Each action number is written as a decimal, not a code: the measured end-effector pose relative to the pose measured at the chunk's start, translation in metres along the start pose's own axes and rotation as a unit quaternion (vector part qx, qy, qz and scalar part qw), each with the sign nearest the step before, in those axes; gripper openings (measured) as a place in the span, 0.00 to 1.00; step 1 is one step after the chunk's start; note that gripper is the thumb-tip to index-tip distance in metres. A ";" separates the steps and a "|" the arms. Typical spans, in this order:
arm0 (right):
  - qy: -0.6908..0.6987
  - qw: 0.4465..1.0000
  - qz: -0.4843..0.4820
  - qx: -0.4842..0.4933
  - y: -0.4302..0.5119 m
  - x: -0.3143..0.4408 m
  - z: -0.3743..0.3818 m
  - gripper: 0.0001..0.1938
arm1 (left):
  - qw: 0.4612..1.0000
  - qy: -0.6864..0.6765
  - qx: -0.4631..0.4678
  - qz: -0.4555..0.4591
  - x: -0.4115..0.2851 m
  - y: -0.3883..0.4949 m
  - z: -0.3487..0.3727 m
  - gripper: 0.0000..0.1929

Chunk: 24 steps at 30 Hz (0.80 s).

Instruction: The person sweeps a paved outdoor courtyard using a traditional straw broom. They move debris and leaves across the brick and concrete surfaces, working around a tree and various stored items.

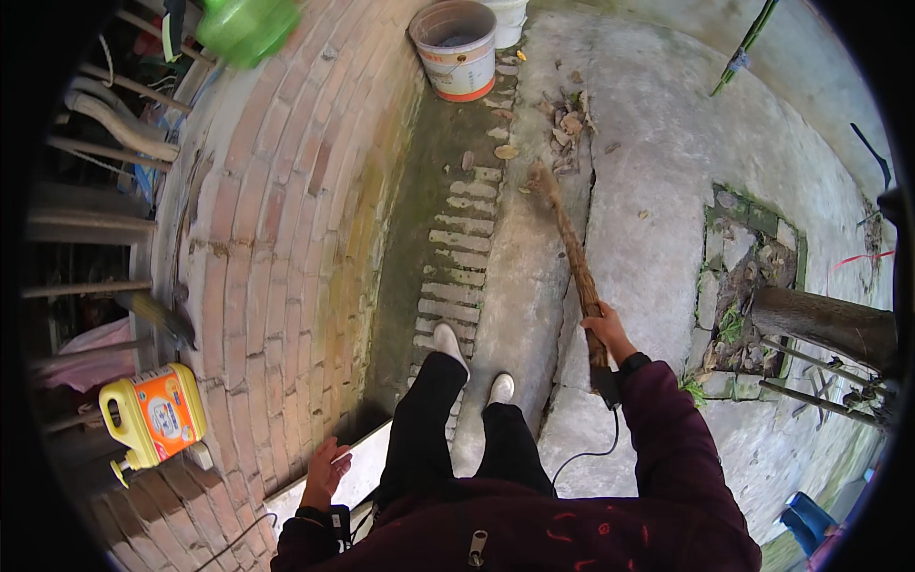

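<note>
My right hand [609, 330] grips the handle of a brown bundled-twig broom [577, 261]. The broom's blurred head [547, 187] is on the concrete strip, just short of a small heap of dry leaves [568, 132]. To the left, my left hand [327, 468] hangs with its fingers loosely apart, near the foot of the brick wall [264, 236] and above a pale slab [368, 457]. No held object shows clearly in it. Both of my shoes, in white, stand between the wall and the broom.
A white paint bucket [457, 68] stands ahead by the wall, with another white bucket [509, 21] behind it. A yellow detergent jug [161, 415] rests on the wall ledge. At right, a tree trunk [822, 322] rises from a brick-edged bed [758, 247]. A crack [590, 193] splits the concrete.
</note>
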State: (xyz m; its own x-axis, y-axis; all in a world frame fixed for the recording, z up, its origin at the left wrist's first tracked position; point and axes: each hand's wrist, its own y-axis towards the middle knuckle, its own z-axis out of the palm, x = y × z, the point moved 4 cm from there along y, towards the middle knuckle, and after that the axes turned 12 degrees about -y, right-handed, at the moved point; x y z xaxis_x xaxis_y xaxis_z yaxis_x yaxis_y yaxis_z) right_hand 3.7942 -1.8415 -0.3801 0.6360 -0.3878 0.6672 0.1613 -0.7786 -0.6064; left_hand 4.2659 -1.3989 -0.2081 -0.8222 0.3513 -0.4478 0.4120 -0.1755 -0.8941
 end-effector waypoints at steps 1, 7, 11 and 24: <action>0.039 0.999 0.026 -0.013 0.004 0.009 0.006 0.26 | 1.000 -0.004 0.005 -0.002 -0.004 0.005 0.003 0.17; 0.165 0.980 -0.021 0.106 -0.011 0.103 0.047 0.33 | 0.999 0.014 0.029 -0.031 -0.034 0.047 0.056 0.15; 0.116 0.961 0.058 0.243 0.008 0.157 0.095 0.35 | 0.997 -0.012 0.054 -0.044 -0.079 0.082 0.120 0.12; 0.153 0.973 0.151 0.079 0.133 0.270 0.067 0.33 | 0.997 -0.009 0.060 -0.046 -0.196 0.140 0.213 0.15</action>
State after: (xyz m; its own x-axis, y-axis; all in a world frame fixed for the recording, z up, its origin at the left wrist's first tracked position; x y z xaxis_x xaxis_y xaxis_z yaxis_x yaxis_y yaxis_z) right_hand 4.0380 -2.0162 -0.3096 0.4212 -0.7349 0.5315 0.1315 -0.5303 -0.8375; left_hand 4.4009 -1.6879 -0.2455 -0.8615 0.3545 -0.3636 0.2862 -0.2524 -0.9243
